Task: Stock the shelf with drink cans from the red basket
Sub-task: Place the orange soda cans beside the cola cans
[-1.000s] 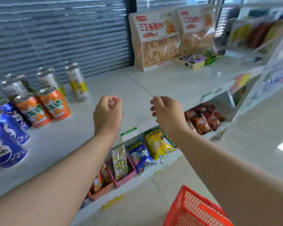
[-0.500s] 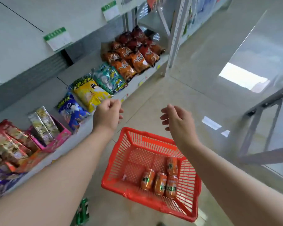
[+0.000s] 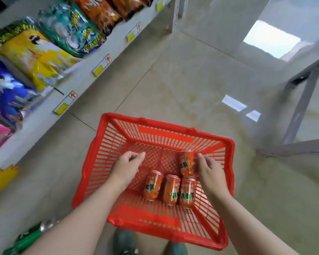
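Both hands have dropped into the red basket, right hand grasping an orange can, left hand loosely curled, empty

Over the red basket on the floor, the right hand grips one orange can, three more cans lie inside, the left hand hovers loosely curled.
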The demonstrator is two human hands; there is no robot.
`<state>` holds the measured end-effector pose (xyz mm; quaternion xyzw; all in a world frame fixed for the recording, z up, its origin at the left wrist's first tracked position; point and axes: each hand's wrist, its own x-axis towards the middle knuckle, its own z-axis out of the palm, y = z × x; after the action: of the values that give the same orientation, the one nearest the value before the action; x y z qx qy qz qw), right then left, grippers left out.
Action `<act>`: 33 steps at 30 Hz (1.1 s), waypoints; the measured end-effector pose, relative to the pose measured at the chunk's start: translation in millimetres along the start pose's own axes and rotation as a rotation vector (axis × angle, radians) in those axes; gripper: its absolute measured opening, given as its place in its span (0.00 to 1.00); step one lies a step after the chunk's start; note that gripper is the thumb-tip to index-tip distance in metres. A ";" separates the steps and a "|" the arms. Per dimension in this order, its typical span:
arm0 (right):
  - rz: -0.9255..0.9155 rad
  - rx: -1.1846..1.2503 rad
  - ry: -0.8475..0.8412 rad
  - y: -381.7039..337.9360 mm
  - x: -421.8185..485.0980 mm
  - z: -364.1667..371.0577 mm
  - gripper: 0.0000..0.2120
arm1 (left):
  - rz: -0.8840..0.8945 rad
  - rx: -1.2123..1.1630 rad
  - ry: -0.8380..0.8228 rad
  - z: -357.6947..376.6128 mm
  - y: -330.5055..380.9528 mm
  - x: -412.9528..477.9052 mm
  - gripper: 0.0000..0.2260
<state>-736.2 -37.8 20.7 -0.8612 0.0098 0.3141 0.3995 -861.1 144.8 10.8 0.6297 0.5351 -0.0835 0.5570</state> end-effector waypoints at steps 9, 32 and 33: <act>0.099 -0.201 0.003 109.3 96.1 83.0 0.20 | -0.196 0.199 -0.193 79.6 -90.5 98.7 0.29; 0.252 -0.065 -0.247 57.7 63.7 48.2 0.11 | -0.028 0.315 -0.141 7.9 -71.4 90.6 0.26; 0.248 -0.052 -0.290 40.3 53.3 41.8 0.11 | -0.035 0.291 -0.131 -5.9 -58.4 78.6 0.27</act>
<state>-726.5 -23.8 -56.2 -0.8090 0.0498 0.4820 0.3327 -876.3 183.9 -77.9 0.6874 0.4910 -0.2106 0.4920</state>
